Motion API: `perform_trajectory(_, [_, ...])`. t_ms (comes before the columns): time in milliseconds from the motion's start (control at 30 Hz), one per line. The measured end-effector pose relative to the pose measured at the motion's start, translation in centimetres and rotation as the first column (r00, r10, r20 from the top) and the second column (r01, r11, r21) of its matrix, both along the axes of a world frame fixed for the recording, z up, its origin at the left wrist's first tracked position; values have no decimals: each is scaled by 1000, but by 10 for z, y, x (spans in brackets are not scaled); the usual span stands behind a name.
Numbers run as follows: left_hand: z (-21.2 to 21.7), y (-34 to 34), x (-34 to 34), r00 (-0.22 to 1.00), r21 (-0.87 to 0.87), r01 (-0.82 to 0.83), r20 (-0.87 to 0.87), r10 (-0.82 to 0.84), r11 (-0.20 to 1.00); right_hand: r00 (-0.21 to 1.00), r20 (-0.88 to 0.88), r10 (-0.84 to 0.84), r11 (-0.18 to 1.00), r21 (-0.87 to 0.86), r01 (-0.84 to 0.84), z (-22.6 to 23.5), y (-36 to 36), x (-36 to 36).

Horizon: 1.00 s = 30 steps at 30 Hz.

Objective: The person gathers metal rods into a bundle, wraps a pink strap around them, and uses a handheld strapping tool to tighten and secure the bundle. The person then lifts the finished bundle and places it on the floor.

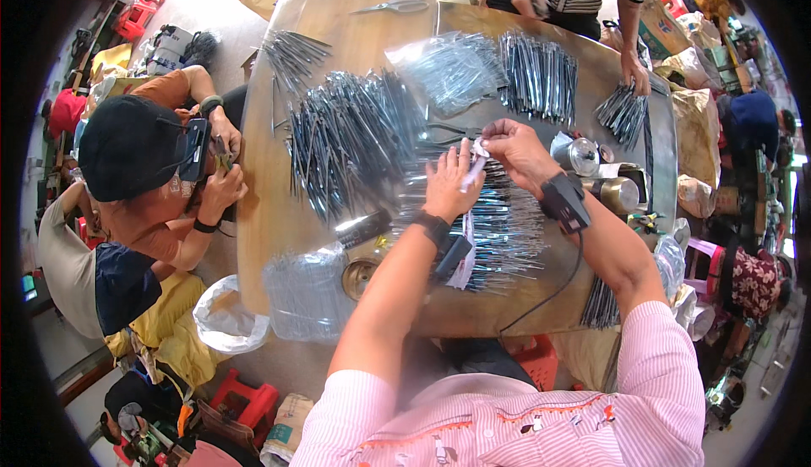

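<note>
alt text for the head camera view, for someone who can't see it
Seen from above, a person's left hand and right hand together pinch a small white strip over heaps of thin grey metal rods on a wooden table. Two other people work at the table's edges, and steel scissors lie at the far end.

Silver metal, pale wood, pink stripes

The heaps of metal pins are silvery grey on a light tan wooden table. The person's sleeve is pink with fine white stripes; the wrist device and its cable are black. A co-worker's shirt is rust orange under a black cap. A stool is red.
</note>
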<state>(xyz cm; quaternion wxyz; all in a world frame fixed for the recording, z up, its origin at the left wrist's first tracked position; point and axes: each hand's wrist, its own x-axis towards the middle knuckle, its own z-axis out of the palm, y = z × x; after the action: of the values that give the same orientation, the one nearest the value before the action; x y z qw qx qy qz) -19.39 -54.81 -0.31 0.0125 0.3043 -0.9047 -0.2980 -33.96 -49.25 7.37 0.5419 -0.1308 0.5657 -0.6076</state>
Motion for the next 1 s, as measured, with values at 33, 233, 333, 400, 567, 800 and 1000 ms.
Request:
perform_trajectory(33, [0,0,1,1000,-36,25,12,-25,999,998,8,-65,996,61,64,4,5,2])
perform_trajectory(233, [6,7,4,998,-23,-57,-35,56,998,954,227,-194,981,36,191,18,14,-6])
perform_trajectory(333, [6,11,6,985,-93,-65,-167,49,994,981,154,-116,993,-5,118,25,22,8])
perform_trajectory(400, [4,10,7,989,-31,-7,-149,3,999,998,59,-2,996,-90,7,31,30,22])
perform_trajectory(567, [-4,10,3,977,70,-50,-203,64,996,989,-143,-46,998,-39,41,41,34,28])
perform_trajectory(800, [0,7,-6,998,94,38,-48,-34,995,988,136,-78,993,-74,88,44,20,27])
perform_trajectory(1000, [2,6,-6,990,143,-67,-111,83,987,983,32,-180,947,-265,182,58,15,33])
